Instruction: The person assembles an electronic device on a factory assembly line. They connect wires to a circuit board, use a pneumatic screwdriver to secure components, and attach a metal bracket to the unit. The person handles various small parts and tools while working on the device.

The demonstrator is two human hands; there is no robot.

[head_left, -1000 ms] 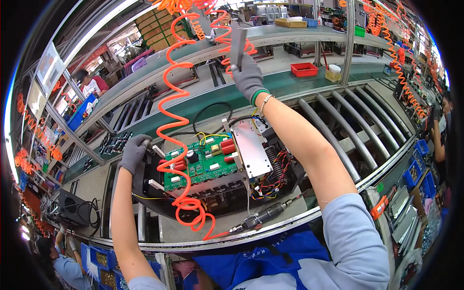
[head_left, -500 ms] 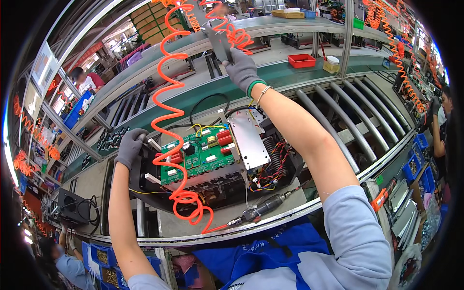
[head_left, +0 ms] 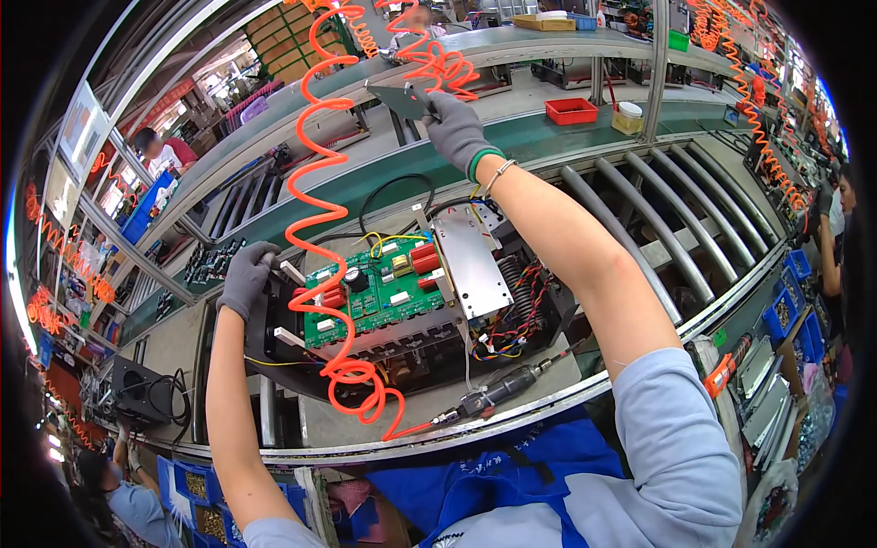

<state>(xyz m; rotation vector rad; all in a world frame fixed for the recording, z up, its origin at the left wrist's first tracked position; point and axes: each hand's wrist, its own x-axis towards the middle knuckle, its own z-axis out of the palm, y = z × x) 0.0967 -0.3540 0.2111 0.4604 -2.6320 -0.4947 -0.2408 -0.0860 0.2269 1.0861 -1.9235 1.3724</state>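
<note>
In front of me lies an opened power unit with a black housing (head_left: 265, 340), a green circuit board (head_left: 370, 306) and a bare metal plate (head_left: 471, 260) at its right. My left hand (head_left: 245, 281), in a grey glove, grips the unit's left end with its fingers curled. Beyond the unit, my right hand (head_left: 457, 135), also gloved, is raised over the green belt and pinches a thin dark flat panel (head_left: 400, 100) by its right end. An air screwdriver (head_left: 498, 391) lies along the near side, its coiled orange hose (head_left: 306, 215) hanging across the board.
Steel rollers (head_left: 681, 228) run off to the right. Behind them a red tray (head_left: 571, 111) and a white tub (head_left: 628, 119) stand on the green belt. A black fan-like unit (head_left: 142, 391) sits at the left. Blue bins (head_left: 781, 315) and co-workers are at both sides.
My right hand has turned the dark panel from steep to flatter and lowered its far end. My left hand stays on the unit.
</note>
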